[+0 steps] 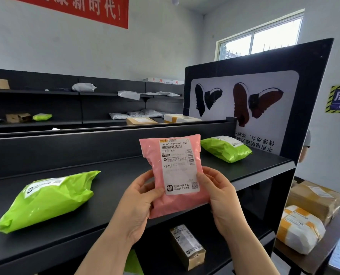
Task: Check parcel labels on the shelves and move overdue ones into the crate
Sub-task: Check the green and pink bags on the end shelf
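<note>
I hold a pink parcel bag upright above the black shelf, its white shipping label facing me. My left hand grips its lower left edge, thumb on the front. My right hand grips its lower right edge the same way. A large green parcel lies on the shelf to the left. A smaller green parcel lies at the shelf's far right end. No crate is in view.
A small brown box sits on the shelf below. Taped boxes and a white-and-orange parcel lie at the right. A black end panel with a shoe poster closes the shelf's right side. Back shelves hold several parcels.
</note>
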The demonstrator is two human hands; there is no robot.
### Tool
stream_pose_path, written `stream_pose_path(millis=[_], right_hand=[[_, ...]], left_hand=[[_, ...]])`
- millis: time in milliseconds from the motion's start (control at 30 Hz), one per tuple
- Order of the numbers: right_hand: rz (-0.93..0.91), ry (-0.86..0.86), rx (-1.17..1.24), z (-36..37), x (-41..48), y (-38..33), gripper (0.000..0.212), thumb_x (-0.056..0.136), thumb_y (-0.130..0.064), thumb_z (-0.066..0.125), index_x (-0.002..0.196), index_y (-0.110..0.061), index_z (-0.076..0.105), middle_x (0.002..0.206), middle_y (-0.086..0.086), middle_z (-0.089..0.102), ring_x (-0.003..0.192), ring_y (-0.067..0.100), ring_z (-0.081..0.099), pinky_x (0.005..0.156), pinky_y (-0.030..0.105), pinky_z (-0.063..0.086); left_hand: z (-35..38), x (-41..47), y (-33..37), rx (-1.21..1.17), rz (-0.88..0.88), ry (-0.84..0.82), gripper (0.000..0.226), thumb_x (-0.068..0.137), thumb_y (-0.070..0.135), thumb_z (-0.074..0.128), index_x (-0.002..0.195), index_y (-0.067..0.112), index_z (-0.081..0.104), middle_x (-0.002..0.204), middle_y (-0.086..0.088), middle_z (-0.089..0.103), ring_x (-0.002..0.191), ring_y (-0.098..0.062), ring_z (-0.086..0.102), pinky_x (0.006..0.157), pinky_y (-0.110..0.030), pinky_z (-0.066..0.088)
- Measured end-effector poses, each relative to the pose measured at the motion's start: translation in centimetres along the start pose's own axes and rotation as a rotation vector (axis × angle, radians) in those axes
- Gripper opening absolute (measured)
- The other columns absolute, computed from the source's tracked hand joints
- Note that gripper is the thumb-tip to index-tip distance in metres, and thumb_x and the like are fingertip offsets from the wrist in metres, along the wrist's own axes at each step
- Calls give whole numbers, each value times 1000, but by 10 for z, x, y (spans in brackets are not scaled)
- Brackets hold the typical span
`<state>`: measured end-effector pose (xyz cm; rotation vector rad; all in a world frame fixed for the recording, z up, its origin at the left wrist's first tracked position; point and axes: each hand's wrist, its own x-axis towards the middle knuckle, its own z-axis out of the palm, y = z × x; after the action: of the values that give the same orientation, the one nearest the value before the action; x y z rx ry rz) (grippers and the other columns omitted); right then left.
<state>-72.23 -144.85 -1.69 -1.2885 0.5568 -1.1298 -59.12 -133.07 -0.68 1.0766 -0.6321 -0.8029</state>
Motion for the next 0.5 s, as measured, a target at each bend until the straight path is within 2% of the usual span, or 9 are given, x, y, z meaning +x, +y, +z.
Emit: stream_pose_path(millis=[100, 200, 300, 367, 433, 500], right_hand=[[18, -30, -82, 5, 16, -4, 18, 87, -21, 69, 105, -14, 71, 97, 4, 77, 97, 24, 71, 92, 40, 55], [31, -92, -219, 13, 46, -10, 17, 90, -23, 65, 104, -20, 73, 98, 0, 77, 95, 18, 69, 86, 32, 53], [72, -124, -309, 23, 77, -14, 24, 91, -23, 62, 111, -16, 72, 104, 1, 74, 94, 16, 66, 88, 34, 52], [80, -124, -372, 29, 93, -14, 26, 92, -22, 60, 114, -12, 70, 109, 4, 72, 97, 18, 64, 90, 35, 51], [68, -134, -458, 34, 105, -10, 27, 93, -17, 56, 116, -10, 70, 113, 6, 69, 97, 18, 62, 85, 32, 51], [71, -167, -539, 38, 113, -6, 28, 94, -13, 52, 117, -8, 69, 115, 8, 68, 95, 17, 59, 77, 28, 49]], left_hand=[[2, 10, 5, 5, -13, 22, 35, 90, -5, 53, 118, 16, 60, 102, -6, 75, 97, -23, 71, 89, -41, 53], [3, 27, 12, 15, -45, 49, 31, 94, -6, 47, 113, 13, 62, 104, -6, 75, 97, -21, 70, 83, -36, 55], [4, 45, 19, 28, -66, 97, 32, 93, -10, 42, 112, 7, 62, 106, -9, 73, 97, -22, 68, 82, -38, 55], [6, 57, 21, 36, -88, 142, 36, 90, -14, 40, 112, 3, 62, 109, -12, 71, 101, -25, 66, 89, -42, 53], [8, 69, 21, 31, -106, 188, 39, 87, -18, 38, 115, 0, 60, 114, -14, 67, 107, -28, 63, 95, -45, 50], [11, 77, 19, 38, -114, 233, 44, 86, -20, 37, 121, -1, 56, 114, -15, 64, 108, -30, 60, 94, -43, 49]])
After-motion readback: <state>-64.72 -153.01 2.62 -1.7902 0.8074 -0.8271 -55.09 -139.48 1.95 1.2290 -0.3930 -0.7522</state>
